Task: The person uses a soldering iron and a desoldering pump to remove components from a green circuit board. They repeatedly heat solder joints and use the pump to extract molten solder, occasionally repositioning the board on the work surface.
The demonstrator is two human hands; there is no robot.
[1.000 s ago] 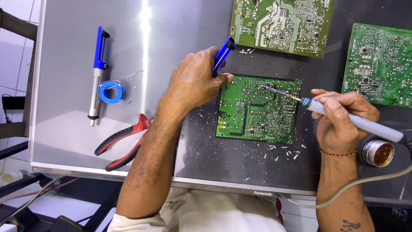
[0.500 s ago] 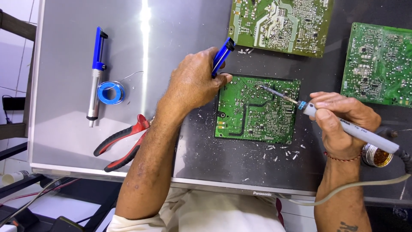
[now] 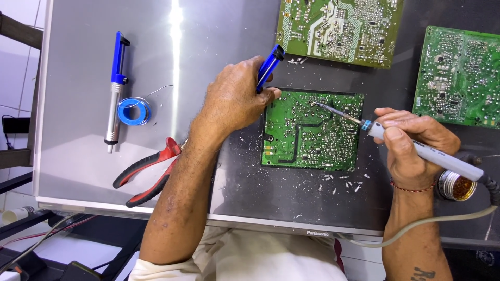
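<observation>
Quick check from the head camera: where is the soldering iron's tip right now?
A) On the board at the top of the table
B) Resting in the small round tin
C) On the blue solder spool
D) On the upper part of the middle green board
D: the right hand holds the soldering iron with its tip on the upper part of the middle green board.

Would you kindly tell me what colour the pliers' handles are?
The pliers have red and black handles, clearest in the head view.

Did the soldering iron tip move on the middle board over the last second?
Yes. The soldering iron tip slid left and slightly up across the middle circuit board, toward its upper centre; the right hand followed, while the board stayed put.
</observation>
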